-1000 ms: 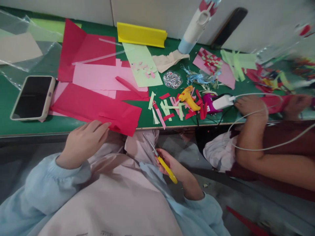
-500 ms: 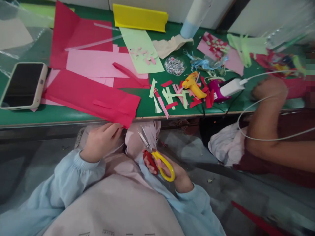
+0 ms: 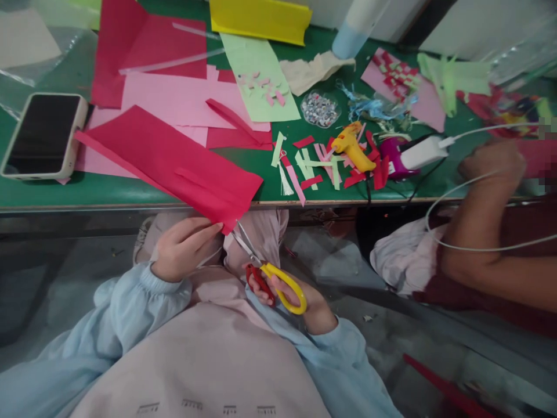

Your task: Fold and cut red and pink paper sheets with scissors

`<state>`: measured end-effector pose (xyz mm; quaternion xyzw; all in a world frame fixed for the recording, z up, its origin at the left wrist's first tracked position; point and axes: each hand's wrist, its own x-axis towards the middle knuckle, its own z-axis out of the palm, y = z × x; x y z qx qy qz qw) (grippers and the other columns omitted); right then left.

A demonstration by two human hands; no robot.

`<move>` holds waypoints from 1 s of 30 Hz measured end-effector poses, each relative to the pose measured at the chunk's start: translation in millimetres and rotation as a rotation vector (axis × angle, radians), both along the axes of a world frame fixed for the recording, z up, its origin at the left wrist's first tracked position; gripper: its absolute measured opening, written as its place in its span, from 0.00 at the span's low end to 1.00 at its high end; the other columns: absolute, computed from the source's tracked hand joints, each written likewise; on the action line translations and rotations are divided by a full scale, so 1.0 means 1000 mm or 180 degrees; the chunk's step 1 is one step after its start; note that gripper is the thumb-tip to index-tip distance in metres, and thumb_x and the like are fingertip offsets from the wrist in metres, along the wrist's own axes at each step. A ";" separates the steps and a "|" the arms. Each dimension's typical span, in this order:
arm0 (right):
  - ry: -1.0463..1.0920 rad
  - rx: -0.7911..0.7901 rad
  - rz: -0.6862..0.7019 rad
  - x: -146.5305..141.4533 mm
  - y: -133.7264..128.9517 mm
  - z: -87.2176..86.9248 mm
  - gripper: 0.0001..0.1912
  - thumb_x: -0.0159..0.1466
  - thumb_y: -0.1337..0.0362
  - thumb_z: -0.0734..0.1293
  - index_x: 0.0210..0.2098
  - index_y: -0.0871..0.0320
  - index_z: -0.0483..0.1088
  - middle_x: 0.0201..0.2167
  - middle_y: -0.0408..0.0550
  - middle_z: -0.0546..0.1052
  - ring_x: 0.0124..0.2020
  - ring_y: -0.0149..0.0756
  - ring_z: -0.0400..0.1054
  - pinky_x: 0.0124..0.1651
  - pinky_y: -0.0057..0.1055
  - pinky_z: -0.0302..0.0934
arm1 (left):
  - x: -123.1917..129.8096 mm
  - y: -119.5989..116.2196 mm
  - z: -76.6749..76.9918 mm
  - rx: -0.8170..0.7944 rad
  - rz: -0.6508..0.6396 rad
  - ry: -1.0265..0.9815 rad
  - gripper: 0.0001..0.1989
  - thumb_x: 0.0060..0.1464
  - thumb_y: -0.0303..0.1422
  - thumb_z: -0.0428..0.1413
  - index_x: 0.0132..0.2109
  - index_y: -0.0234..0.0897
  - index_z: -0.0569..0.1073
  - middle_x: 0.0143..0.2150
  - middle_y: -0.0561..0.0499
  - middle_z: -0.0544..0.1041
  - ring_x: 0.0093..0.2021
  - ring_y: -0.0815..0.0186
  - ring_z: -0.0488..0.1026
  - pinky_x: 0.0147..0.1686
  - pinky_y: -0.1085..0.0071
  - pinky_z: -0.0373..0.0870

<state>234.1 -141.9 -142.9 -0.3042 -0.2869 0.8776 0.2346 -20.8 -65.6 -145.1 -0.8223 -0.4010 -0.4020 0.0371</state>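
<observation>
My left hand (image 3: 187, 244) pinches the near corner of a folded red paper sheet (image 3: 174, 165), which slants over the table's front edge. In my right hand (image 3: 300, 302) is a pair of scissors (image 3: 282, 287) with one yellow and one red handle loop. Their blades are parted, and the tips are at the red sheet's near corner, by my left fingertips. Whether the blades touch the paper I cannot tell. A narrow red paper strip (image 3: 195, 181) lies on top of the sheet.
On the green table (image 3: 130, 194) are a phone (image 3: 43, 136), pink paper (image 3: 165, 104), cut paper strips (image 3: 307, 168), a yellow glue gun (image 3: 354, 148), a dish of small beads (image 3: 321, 109) and a white charger (image 3: 424, 152) with a cable. Another person's arm (image 3: 474, 220) rests at the right.
The scissors have moved left and up to the red sheet's corner. My left hand has shifted slightly right, drawing the sheet's near end further over the table edge.
</observation>
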 end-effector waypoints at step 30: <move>-0.0189 0.0212 -0.0290 -0.002 -0.008 -0.007 0.25 0.62 0.40 0.66 0.44 0.54 0.65 0.29 0.42 0.62 0.25 0.29 0.52 0.28 0.30 0.47 | 0.000 -0.008 0.023 -0.1181 0.0194 -0.0549 0.06 0.60 0.33 0.56 0.39 0.36 0.76 0.27 0.54 0.77 0.25 0.73 0.72 0.27 0.77 0.68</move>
